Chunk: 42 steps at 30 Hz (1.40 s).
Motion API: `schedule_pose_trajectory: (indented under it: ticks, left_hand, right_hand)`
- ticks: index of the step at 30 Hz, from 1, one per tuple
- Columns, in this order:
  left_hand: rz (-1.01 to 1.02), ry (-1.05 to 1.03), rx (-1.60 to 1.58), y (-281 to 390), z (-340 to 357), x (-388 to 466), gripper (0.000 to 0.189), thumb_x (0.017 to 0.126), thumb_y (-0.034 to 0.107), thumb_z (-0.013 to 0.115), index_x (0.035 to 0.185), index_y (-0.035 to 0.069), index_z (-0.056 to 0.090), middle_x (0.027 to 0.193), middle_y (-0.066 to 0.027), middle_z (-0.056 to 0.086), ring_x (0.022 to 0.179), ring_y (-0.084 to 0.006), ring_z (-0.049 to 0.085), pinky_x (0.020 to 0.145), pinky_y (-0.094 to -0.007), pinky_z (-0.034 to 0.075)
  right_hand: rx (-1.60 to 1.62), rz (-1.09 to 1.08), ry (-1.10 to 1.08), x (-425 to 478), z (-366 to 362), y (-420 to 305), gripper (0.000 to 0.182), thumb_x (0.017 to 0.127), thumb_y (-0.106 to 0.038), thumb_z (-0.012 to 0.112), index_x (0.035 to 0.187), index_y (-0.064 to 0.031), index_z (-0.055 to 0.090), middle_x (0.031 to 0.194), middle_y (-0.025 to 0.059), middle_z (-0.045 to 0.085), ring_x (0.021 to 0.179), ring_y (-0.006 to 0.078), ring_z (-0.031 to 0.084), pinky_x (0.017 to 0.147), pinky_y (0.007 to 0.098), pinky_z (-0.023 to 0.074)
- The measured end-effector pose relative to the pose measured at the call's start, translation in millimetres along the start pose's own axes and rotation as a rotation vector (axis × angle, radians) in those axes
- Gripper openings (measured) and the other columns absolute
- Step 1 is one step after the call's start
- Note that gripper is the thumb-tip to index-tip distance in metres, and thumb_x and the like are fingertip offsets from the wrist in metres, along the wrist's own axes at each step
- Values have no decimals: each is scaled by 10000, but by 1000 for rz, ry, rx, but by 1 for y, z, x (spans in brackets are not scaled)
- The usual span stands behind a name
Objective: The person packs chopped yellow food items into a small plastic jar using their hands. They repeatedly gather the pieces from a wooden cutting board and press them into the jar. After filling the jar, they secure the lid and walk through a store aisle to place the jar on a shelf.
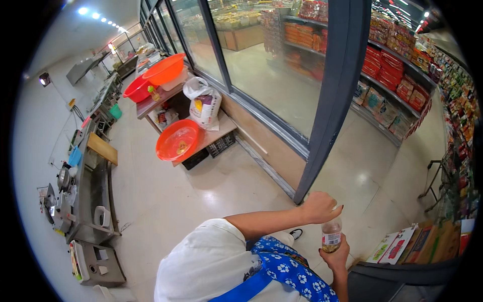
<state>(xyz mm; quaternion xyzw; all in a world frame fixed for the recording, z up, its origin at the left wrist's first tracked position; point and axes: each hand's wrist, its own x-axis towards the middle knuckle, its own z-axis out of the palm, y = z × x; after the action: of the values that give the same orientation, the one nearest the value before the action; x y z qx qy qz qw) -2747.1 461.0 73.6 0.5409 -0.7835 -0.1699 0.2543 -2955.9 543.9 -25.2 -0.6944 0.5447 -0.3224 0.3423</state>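
Note:
A clear plastic bottle [332, 231] stands nearly upright in front of me at the right of my body. It bears a pink and white label, and a yellowish-brown content sits low inside it. My right hand [337, 253] grips its lower part from below and the side. With curled fingers, my left hand [320, 208] closes over the bottle's top, so the neck and any cap are hidden. A blue apron with white flowers [283, 266] covers my front, over a white shirt.
A dark door frame [332, 102] rises just beyond my hands. Stocked store shelves [392, 71] and cardboard boxes [422, 243] are at the right. An orange basin [178, 140] and a white sack [203, 107] rest on a low shelf; a steel counter [85, 200] lines the left wall.

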Motion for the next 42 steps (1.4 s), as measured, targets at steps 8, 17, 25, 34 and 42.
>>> schedule_pose_trajectory:
  ticks: [8, 17, 25, 34, 42]
  left_hand:
    - [121, 167, -237, -16, 44, 127, 346, 786, 277, 554, 547, 36, 621, 576, -199, 576, 552, -390, 579, 542, -477, 461]
    - [126, 36, -294, -32, 70, 231, 346, 817, 240, 525, 554, 32, 609, 584, -192, 581, 552, -396, 577, 530, -478, 451]
    - [-103, -123, -455, -41, 103, 337, 281, 885, 241, 555, 742, 5, 605, 592, -167, 542, 528, -205, 502, 544, -363, 425]
    - [-269, 337, -623, -63, 115, 494, 308, 958, 212, 481, 715, 24, 497, 538, -45, 408, 535, -66, 339, 459, -301, 289]
    - [-696, 513, -1240, -86, 132, 551, 226, 947, 227, 418, 756, 111, 455, 534, 38, 351, 437, -55, 313, 397, -248, 246]
  right_hand:
    - [210, 222, -261, 102, -91, 6, 599, 519, -172, 802, 1046, 2, 579, 869, 105, 676, 794, 178, 647, 755, 328, 515]
    - [469, 302, -464, 190, -142, 40, 620, 539, -212, 797, 1082, 13, 599, 1010, 88, 665, 913, 171, 613, 883, 301, 465]
    - [587, 415, -715, 305, -192, 136, 781, 523, -237, 827, 1199, 32, 542, 1133, 79, 609, 1060, 172, 556, 962, 294, 421]
    - [1030, 178, -225, 497, -284, 206, 556, 816, -200, 643, 1316, -19, 479, 1223, 78, 550, 1119, 164, 532, 936, 300, 436]
    - [667, -202, 194, 650, -304, 115, 391, 861, -262, 678, 1147, -18, 570, 956, 22, 603, 832, 100, 557, 739, 246, 455]
